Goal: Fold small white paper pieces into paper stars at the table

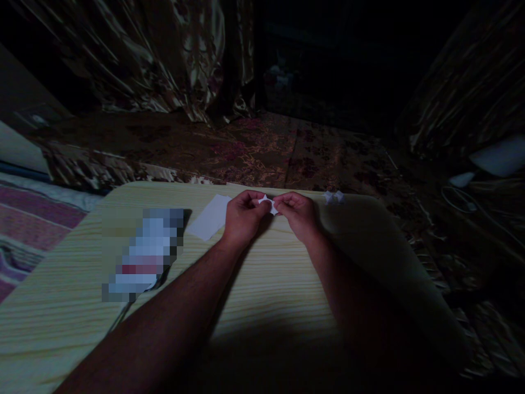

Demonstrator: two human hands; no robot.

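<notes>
A small white paper star (268, 204) with pointed tips is pinched between my two hands, just above the far part of the table. My left hand (245, 218) grips its left side with thumb and fingers. On its other side, the fingertips of my right hand (298, 214) close on the edge. White paper (210, 218) lies flat on the table beside my left hand, partly hidden by it. To the right of my right hand, two small folded white paper pieces (333, 197) rest near the table's far edge.
The light wood-grain table (270, 273) spans the view under my forearms. A pixelated device (143, 254) with a cable lies at the left. Patterned cloth (246, 150) covers a ledge behind the table, with curtains above. A white object with a cord (461, 179) sits at far right.
</notes>
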